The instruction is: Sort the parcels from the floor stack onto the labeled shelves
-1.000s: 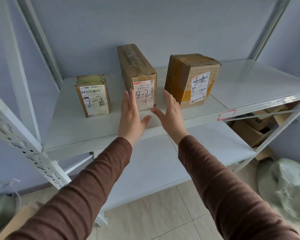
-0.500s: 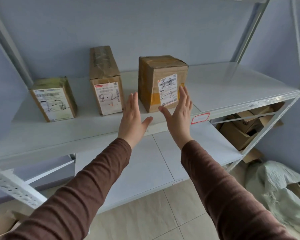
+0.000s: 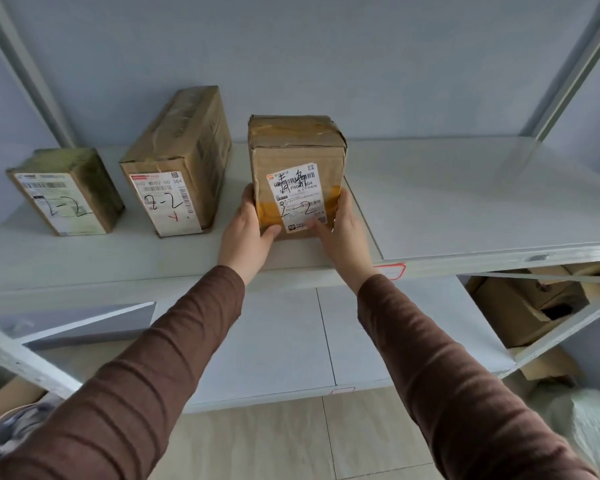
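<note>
White metal shelf (image 3: 465,209) is carrying three cardboard parcels; the rightmost parcel (image 3: 297,168) is standing upright near its front edge, and my left hand (image 3: 246,233) and right hand (image 3: 343,233) are clasping its two sides evenly.

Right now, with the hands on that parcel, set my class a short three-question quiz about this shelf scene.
1. True or false: both hands grip the rightmost parcel.
2. How many parcels stand on this shelf?
3. What handwritten number do the parcel labels share? A) 1-3 B) 2-2 C) 3-1

Key
1. True: the left hand and the right hand hold its lower sides.
2. Three: the small greenish-topped parcel, the long parcel and the held one.
3. B
</note>
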Demonstrator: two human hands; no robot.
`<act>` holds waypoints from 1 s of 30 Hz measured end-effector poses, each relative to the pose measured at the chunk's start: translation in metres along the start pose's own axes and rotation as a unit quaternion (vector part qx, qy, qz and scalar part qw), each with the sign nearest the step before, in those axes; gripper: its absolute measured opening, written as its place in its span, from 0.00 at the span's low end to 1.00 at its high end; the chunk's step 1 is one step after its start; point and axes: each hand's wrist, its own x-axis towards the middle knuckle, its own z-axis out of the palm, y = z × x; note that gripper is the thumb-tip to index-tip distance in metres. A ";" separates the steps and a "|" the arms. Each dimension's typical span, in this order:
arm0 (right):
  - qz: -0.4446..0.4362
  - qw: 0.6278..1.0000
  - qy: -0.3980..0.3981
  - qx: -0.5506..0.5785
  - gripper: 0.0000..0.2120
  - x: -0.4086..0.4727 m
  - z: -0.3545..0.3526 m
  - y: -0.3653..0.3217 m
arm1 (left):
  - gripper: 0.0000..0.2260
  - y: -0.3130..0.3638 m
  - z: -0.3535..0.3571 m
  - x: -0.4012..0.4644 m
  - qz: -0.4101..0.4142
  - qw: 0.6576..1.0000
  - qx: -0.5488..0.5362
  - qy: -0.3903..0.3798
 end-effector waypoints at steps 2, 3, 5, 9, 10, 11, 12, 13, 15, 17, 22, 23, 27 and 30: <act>-0.003 1.000 0.003 -0.011 0.25 0.007 0.002 0.003 | 0.34 -0.001 0.002 0.006 -0.003 1.000 -0.005 -0.002; -0.002 1.000 0.003 -0.013 0.25 0.011 0.002 0.003 | 0.34 -0.001 0.004 0.009 -0.005 1.000 0.001 -0.003; 0.003 1.000 0.001 -0.010 0.25 0.018 0.004 0.004 | 0.33 -0.002 0.005 0.017 -0.009 1.000 0.015 -0.005; 0.005 1.000 0.003 -0.030 0.25 0.029 0.009 0.004 | 0.32 -0.006 0.007 0.031 -0.010 1.000 0.018 -0.008; 0.005 0.999 0.005 -0.037 0.25 0.032 0.010 0.005 | 0.33 -0.006 0.007 0.034 -0.010 1.000 0.015 -0.010; 0.005 0.999 0.007 -0.045 0.25 0.033 0.011 0.004 | 0.33 -0.006 0.007 0.037 -0.008 1.000 0.012 -0.009; 0.003 0.999 0.009 -0.051 0.25 0.035 0.012 0.004 | 0.34 -0.007 0.007 0.039 -0.006 1.000 0.009 -0.008; 0.003 0.998 0.008 -0.056 0.25 0.036 0.012 0.003 | 0.34 -0.006 0.006 0.040 -0.005 1.000 0.009 -0.008; 0.001 0.998 0.007 -0.062 0.25 0.039 0.013 0.003 | 0.34 -0.008 0.007 0.043 -0.001 1.000 0.009 -0.007; 0.000 0.998 0.007 -0.066 0.25 0.040 0.015 0.005 | 0.34 -0.009 0.007 0.044 0.000 1.000 0.011 -0.009; 0.008 0.998 0.006 -0.059 0.25 0.042 0.017 0.008 | 0.34 -0.011 0.007 0.046 0.004 1.000 0.003 -0.008; 0.011 0.998 0.005 -0.060 0.24 0.041 0.016 0.006 | 0.34 -0.011 0.006 0.045 0.004 1.000 0.003 -0.010; 0.021 0.998 0.002 -0.063 0.25 0.039 0.014 0.004 | 0.36 -0.015 0.005 0.043 0.002 1.000 0.001 -0.022; 0.019 0.998 0.000 -0.059 0.31 0.034 0.013 0.007 | 0.40 -0.022 0.004 0.038 -0.002 1.000 0.002 -0.024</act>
